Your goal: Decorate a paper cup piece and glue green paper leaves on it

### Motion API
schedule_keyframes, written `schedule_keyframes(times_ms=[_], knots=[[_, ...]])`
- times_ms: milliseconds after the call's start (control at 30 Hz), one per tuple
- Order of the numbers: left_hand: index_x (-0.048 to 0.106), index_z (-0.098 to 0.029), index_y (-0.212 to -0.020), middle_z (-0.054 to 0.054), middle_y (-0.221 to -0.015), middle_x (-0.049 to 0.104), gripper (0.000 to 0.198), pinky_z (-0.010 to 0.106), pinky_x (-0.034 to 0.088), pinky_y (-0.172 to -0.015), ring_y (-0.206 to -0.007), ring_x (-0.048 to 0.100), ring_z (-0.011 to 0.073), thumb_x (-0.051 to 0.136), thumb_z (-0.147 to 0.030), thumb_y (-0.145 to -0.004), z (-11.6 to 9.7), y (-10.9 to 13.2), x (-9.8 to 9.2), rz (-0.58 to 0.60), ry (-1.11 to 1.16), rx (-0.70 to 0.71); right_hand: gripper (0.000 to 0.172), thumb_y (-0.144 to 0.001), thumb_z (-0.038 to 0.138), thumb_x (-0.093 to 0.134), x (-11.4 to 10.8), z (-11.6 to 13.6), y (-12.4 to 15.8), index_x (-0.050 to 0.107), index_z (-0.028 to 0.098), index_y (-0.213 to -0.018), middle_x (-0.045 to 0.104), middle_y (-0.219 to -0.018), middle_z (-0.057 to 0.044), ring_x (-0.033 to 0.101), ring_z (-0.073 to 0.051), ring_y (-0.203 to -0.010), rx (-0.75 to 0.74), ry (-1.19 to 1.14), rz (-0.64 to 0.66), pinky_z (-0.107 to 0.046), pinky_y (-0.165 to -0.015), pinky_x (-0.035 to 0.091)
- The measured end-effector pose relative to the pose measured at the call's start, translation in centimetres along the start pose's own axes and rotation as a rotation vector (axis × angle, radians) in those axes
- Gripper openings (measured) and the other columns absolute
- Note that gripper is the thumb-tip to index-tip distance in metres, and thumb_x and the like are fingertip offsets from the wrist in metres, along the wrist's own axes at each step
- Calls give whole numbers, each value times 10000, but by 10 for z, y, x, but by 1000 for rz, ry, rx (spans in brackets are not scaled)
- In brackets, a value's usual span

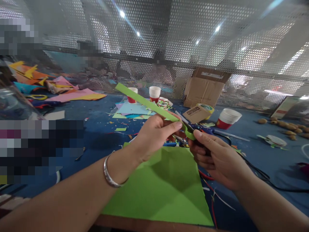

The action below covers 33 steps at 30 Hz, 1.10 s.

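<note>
My left hand [158,133] pinches a long light-green paper strip [142,100] between thumb and fingers. The strip slants up to the left, and its near end curls beside my right thumb. My right hand [212,153] is closed around scissors [189,126], whose dark blades show only in part against the strip; the handles are mostly hidden in the fingers. Below both hands, a large green paper sheet [164,190] lies flat at the table's front edge. A silver bangle [107,172] circles my left wrist.
Red-and-white paper cups [228,118] stand on the blue table [101,138]. A cardboard box [204,88] leans by the perforated metal screen [145,32]. Coloured paper [77,95] is piled at left; brown nut-like pieces [287,125] lie right. Scraps and cords are scattered around. Another person is at left.
</note>
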<state>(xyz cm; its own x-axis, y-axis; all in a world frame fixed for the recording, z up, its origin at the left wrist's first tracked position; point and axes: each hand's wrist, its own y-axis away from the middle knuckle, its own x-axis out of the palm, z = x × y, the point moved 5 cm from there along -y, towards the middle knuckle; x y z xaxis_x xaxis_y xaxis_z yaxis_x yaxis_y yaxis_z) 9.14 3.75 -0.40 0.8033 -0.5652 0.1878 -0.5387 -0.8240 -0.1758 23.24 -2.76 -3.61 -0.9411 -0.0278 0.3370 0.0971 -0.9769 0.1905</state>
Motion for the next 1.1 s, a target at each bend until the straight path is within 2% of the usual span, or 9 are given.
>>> schedule_keyframes(times_ms=[100, 267, 400, 567, 733, 933, 1100], knots=[[697, -143, -919, 53, -853, 749, 101, 219, 455, -607, -749, 697, 136, 685, -241, -898, 2, -1, -4, -41, 44, -39, 381, -838, 502, 780, -1, -2, 0, 693, 137, -771, 374, -574, 80, 191, 0, -428, 16, -2, 6, -140, -368, 115], [743, -130, -928, 66, -884, 765, 149, 227, 511, -684, -793, 712, 140, 740, -268, -874, 9, -2, -7, 9, 95, -110, 392, -833, 511, 783, -3, -1, -1, 687, 137, -764, 369, -570, 80, 209, -1, -424, 7, 3, 10, -146, -368, 121], [774, -127, -897, 60, -870, 774, 110, 239, 546, -722, -807, 719, 144, 769, -225, -846, 9, -5, -11, 52, 110, -104, 395, -832, 513, 782, -2, -1, -2, 688, 136, -761, 367, -572, 80, 207, 0, -425, 1, 1, 25, -149, -371, 125], [809, -131, -856, 67, -816, 790, 88, 211, 546, -676, -758, 726, 139, 785, -212, -831, 6, -8, -18, 107, 73, -101, 363, -835, 496, 784, -3, -3, -2, 687, 154, -767, 368, -575, 80, 194, -5, -424, 17, 2, 41, -165, -374, 105], [821, -146, -843, 77, -781, 796, 115, 172, 489, -540, -643, 702, 116, 816, -255, -807, 5, -10, -24, 130, -30, -94, 367, -851, 498, 768, -2, -5, -2, 679, 154, -759, 367, -569, 80, 182, -7, -424, 20, 3, 49, -166, -375, 103], [820, -144, -801, 77, -735, 789, 128, 190, 532, -560, -652, 727, 144, 870, -236, -727, 7, -11, -24, 125, 33, -115, 371, -837, 504, 779, -1, -6, -3, 674, 154, -772, 360, -572, 85, 177, -3, -425, 41, 11, 33, -152, -375, 111], [824, -149, -808, 76, -735, 790, 138, 187, 528, -560, -638, 722, 136, 880, -233, -714, 9, -12, -26, 122, 33, -134, 402, -793, 531, 809, 0, -6, -3, 668, 155, -770, 364, -567, 87, 175, -2, -421, 48, 22, 36, -151, -367, 102]])
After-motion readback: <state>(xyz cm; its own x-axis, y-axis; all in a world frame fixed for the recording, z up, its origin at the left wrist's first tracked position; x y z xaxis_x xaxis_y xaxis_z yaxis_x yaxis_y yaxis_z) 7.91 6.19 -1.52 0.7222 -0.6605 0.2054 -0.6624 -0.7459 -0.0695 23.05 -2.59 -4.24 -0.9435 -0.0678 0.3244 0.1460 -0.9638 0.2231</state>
